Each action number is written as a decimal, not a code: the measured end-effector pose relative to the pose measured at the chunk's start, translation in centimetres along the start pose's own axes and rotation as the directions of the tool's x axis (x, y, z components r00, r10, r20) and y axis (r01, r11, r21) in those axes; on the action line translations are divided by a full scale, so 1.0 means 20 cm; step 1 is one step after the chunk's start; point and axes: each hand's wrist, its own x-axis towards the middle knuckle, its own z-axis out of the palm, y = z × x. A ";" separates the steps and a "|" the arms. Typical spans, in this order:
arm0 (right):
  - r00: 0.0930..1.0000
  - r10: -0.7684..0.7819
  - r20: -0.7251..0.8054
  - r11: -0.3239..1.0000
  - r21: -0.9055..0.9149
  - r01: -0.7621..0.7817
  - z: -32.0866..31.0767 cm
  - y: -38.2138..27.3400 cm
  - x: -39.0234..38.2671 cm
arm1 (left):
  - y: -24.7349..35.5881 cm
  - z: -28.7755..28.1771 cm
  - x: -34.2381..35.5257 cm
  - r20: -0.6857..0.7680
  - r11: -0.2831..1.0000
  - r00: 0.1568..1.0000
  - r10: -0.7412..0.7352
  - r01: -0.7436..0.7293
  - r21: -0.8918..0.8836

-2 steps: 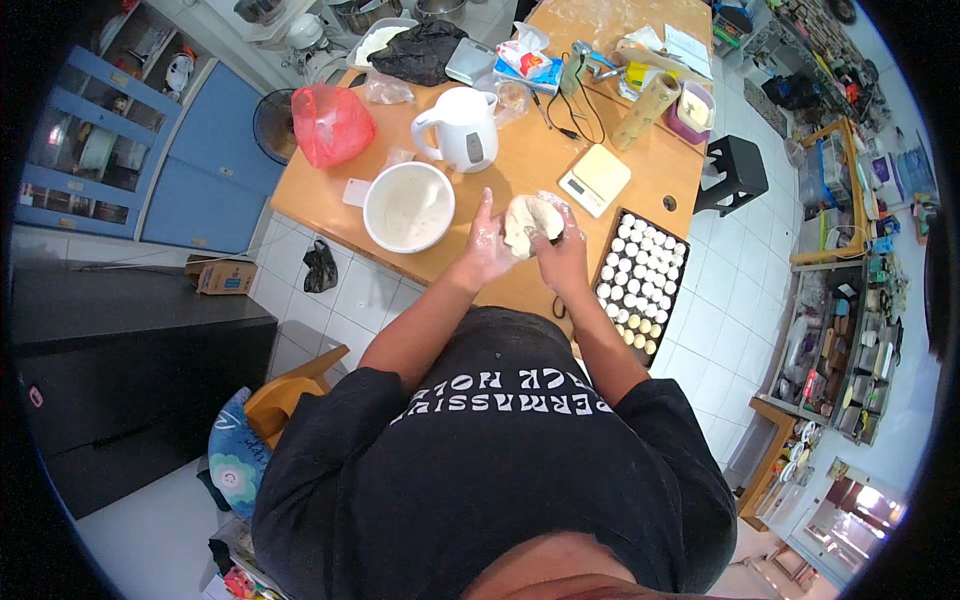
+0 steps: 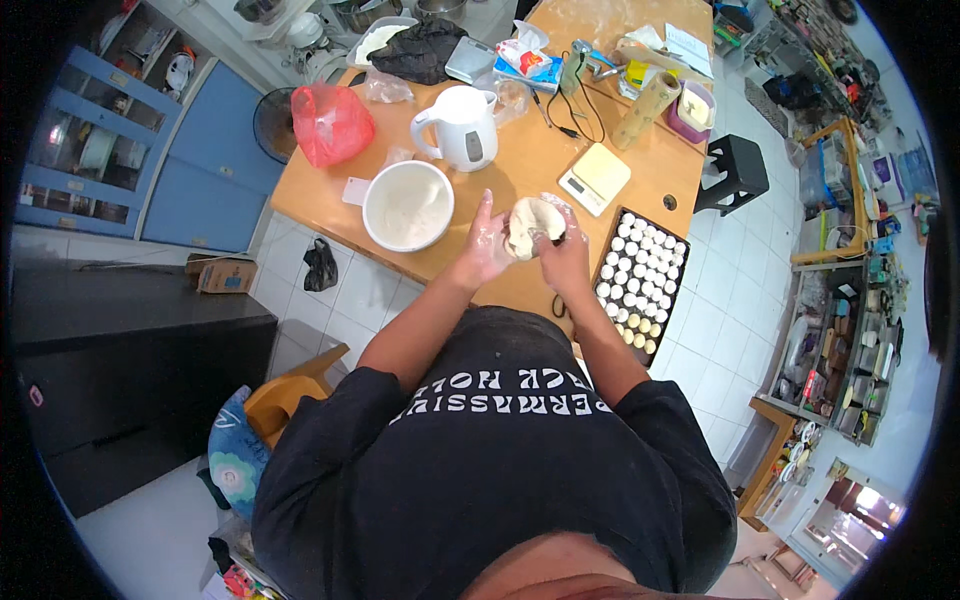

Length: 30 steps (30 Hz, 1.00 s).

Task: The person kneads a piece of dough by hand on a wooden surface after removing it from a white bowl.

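A pale lump of dough (image 2: 530,222) lies on the wooden table (image 2: 520,160) between my two hands. My left hand (image 2: 483,245), in a thin clear glove, lies flat with fingers stretched along the dough's left side. My right hand (image 2: 562,252), also gloved, is cupped over the dough's right side and grips it. Right of my hands sits a black baking tray (image 2: 640,283) filled with several small white dough balls. A white bowl (image 2: 407,205) with flour stands left of my hands.
A white electric kettle (image 2: 463,126), a red plastic bag (image 2: 330,122), a small kitchen scale (image 2: 594,177), a roll of wrap (image 2: 645,110) and a dark cloth (image 2: 420,48) stand further back. A black stool (image 2: 733,170) stands right of the table; blue cabinets (image 2: 150,150) line the left wall.
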 end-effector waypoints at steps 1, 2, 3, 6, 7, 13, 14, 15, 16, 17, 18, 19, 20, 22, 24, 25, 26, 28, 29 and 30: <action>0.999 0.036 -0.009 0.996 0.084 -0.035 0.00 0.00 -0.01 | -0.01 -0.08 0.02 -0.044 0.988 0.999 -0.013 0.020 0.156; 0.999 0.035 -0.001 0.996 0.088 -0.035 -0.01 0.02 -0.03 | -0.03 -0.15 0.04 -0.092 0.951 0.996 -0.020 0.047 0.306; 0.997 0.074 0.012 0.997 0.026 -0.074 -0.03 0.06 -0.05 | -0.06 -0.17 0.04 -0.044 0.948 0.998 -0.043 0.055 0.313; 0.991 0.118 0.069 0.991 0.055 -0.122 -0.08 0.19 -0.07 | -0.14 -0.21 0.04 -0.130 0.968 0.991 -0.035 0.066 0.243; 0.988 0.114 0.108 0.981 0.145 -0.129 -0.09 0.21 -0.09 | -0.16 -0.20 0.03 -0.141 0.969 0.989 -0.046 0.078 0.233; 0.952 -0.167 0.255 0.792 -0.540 0.283 -0.05 0.21 -0.19 | -0.15 -0.09 0.02 0.011 0.982 0.996 0.088 -0.088 0.164; 0.929 -0.252 0.272 0.674 -0.640 0.370 -0.05 0.20 -0.19 | -0.14 -0.08 0.01 0.011 0.983 0.996 0.087 -0.087 0.164; 0.930 -0.252 0.267 0.676 -0.640 0.366 -0.06 0.20 -0.19 | -0.13 -0.03 -0.01 0.055 0.987 0.996 0.075 -0.082 0.138; 0.933 -0.232 0.276 0.678 -0.642 0.359 -0.08 0.18 -0.18 | -0.12 -0.01 -0.03 0.100 0.991 0.993 0.063 -0.074 0.111; 0.935 -0.212 0.284 0.680 -0.645 0.350 -0.10 0.17 -0.17 | -0.15 -0.01 -0.03 0.102 0.991 0.993 0.057 -0.069 0.115; 0.936 -0.213 0.280 0.682 -0.644 0.348 -0.11 0.17 -0.17 | -0.18 -0.02 -0.04 0.098 0.977 0.991 0.092 -0.109 0.185; 0.945 -0.211 0.251 0.797 -0.515 0.314 -0.12 0.16 -0.16 | -0.19 -0.03 -0.04 0.097 0.956 0.987 0.126 -0.147 0.254; 0.953 -0.203 0.223 0.888 -0.369 0.275 -0.13 0.16 -0.14 | -0.17 -0.05 -0.03 0.098 0.956 0.988 0.122 -0.144 0.257; 0.982 -0.171 0.080 0.978 0.133 0.160 -0.14 0.15 -0.12 | -0.16 -0.08 -0.03 0.123 0.953 0.984 0.130 -0.158 0.259; 0.997 -0.069 -0.029 0.787 0.612 0.072 -0.16 0.19 -0.08 | -0.16 -0.09 -0.02 0.066 0.927 0.982 0.178 -0.190 0.322; 0.996 -0.042 -0.084 0.876 0.476 0.077 -0.18 0.24 -0.07 | -0.17 -0.07 -0.03 0.014 0.896 0.973 0.230 -0.217 0.386; 0.990 -0.025 -0.141 0.942 0.329 0.070 -0.20 0.28 -0.07 | -0.17 -0.06 -0.04 0.012 0.898 0.975 0.224 -0.211 0.385; 0.988 0.099 -0.120 0.947 0.315 -0.056 -0.19 0.24 -0.10 | -0.15 0.00 -0.05 0.038 0.875 0.950 0.308 -0.299 0.380; 0.985 0.157 -0.077 0.927 0.356 -0.120 -0.18 0.25 -0.12 | -0.16 -0.01 -0.04 0.038 0.877 0.952 0.305 -0.296 0.377; 0.978 0.209 -0.030 0.901 0.394 -0.180 -0.17 0.27 -0.13 | -0.16 -0.01 -0.03 0.034 0.820 0.938 0.345 -0.319 0.476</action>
